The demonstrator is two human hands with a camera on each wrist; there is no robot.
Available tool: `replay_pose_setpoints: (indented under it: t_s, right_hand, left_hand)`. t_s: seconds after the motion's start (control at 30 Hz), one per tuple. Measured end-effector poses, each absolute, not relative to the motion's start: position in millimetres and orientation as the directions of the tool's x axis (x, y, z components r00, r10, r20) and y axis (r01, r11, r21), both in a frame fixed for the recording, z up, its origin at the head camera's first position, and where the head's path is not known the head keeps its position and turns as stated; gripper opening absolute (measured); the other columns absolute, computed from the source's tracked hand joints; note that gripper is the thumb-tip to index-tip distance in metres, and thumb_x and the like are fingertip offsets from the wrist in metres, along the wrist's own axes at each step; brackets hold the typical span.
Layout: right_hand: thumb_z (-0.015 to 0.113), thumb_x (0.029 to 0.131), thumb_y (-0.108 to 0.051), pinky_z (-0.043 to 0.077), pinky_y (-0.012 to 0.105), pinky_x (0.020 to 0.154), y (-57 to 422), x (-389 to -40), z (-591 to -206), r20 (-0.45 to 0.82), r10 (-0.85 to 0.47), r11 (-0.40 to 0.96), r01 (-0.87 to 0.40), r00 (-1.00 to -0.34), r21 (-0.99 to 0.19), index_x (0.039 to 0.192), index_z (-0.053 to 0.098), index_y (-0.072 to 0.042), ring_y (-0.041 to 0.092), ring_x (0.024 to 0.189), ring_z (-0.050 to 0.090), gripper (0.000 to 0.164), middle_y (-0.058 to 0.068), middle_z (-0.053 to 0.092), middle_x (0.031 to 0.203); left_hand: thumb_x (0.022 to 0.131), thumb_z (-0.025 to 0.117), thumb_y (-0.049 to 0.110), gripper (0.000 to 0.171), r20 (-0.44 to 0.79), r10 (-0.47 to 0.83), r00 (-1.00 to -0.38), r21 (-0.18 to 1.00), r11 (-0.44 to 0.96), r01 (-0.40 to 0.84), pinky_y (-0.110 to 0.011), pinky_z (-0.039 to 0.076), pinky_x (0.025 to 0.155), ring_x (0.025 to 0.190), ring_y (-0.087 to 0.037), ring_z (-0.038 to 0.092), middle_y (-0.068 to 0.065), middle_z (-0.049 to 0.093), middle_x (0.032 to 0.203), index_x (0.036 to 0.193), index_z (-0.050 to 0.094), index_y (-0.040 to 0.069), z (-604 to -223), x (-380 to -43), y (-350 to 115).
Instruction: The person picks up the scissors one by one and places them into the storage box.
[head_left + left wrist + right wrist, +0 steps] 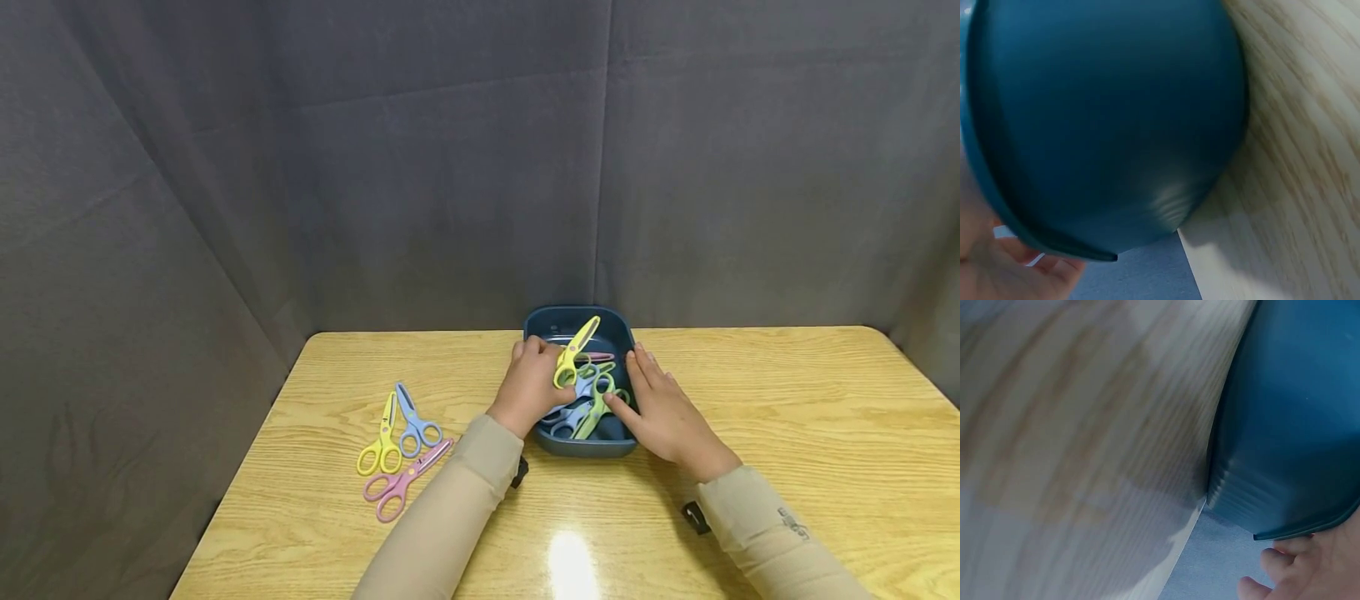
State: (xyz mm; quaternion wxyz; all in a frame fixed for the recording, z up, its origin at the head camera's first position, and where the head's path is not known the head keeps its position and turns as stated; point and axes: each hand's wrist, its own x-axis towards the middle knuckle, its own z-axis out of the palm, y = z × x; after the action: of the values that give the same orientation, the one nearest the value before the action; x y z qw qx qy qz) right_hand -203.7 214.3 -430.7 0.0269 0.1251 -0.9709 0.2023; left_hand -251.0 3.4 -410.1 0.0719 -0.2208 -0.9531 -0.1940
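Observation:
A dark blue bin (585, 448) holds several children's scissors, among them blue scissors (573, 418) and green scissors (592, 415). My left hand (531, 379) reaches over its left rim and grips yellow scissors (577, 346) by the handle side, blades tilted up to the right. Part of that grip is hidden. My right hand (663, 412) rests against the bin's right rim, fingers extended outside and thumb over the edge near the green scissors. Both wrist views show mostly the bin's outer wall (1116, 125), with some fingers (1291, 562) at the rim.
Left of the bin on the wooden table (300, 517) lie yellow scissors (385, 437), blue scissors (414, 425) and pink scissors (405, 482), close together. A grey curtain (450, 183) hangs behind the table's far edge, close to the bin.

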Motion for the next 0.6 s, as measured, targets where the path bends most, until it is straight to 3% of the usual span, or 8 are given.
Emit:
replay_pose_setpoints:
  t_s: [0.1,0.4,0.6]
  right_hand:
    - [0.041,0.105,-0.053,0.014,0.064,0.118,214.6,-203.9,-430.8,0.104,-0.232,0.888,-0.254,-0.967,-0.384,0.156,0.016,0.012,0.048,0.151,0.011,0.086,0.029,0.007,0.165]
    - [0.041,0.105,-0.055,0.013,0.063,0.118,215.6,-205.2,-432.3,0.105,-0.232,0.887,-0.255,-0.967,-0.385,0.156,0.016,0.011,0.048,0.151,0.011,0.087,0.028,0.007,0.165]
    - [0.041,0.105,-0.055,0.013,0.063,0.118,215.4,-204.4,-432.7,0.103,-0.234,0.884,-0.256,-0.967,-0.391,0.156,0.016,0.011,0.047,0.151,0.011,0.087,0.028,0.006,0.165]
  left_hand:
    - [0.087,0.079,0.032,0.059,0.209,0.405,-0.890,0.281,0.847,0.451,-0.028,0.049,0.086,0.113,-0.026,0.046,-0.013,0.054,0.130,0.136,0.061,0.004,-412.8,-252.7,7.4]
    - [0.090,0.073,0.046,0.058,0.265,0.490,-0.831,-0.065,0.869,0.491,-0.032,0.045,0.092,0.102,-0.024,0.049,-0.010,0.060,0.119,0.131,0.062,0.006,-418.5,-251.8,13.6]
    - [0.084,0.078,0.049,0.061,0.327,0.496,-0.804,-0.158,0.868,0.471,-0.032,0.050,0.091,0.102,-0.024,0.052,-0.009,0.060,0.114,0.124,0.064,0.006,-424.2,-248.5,15.9]
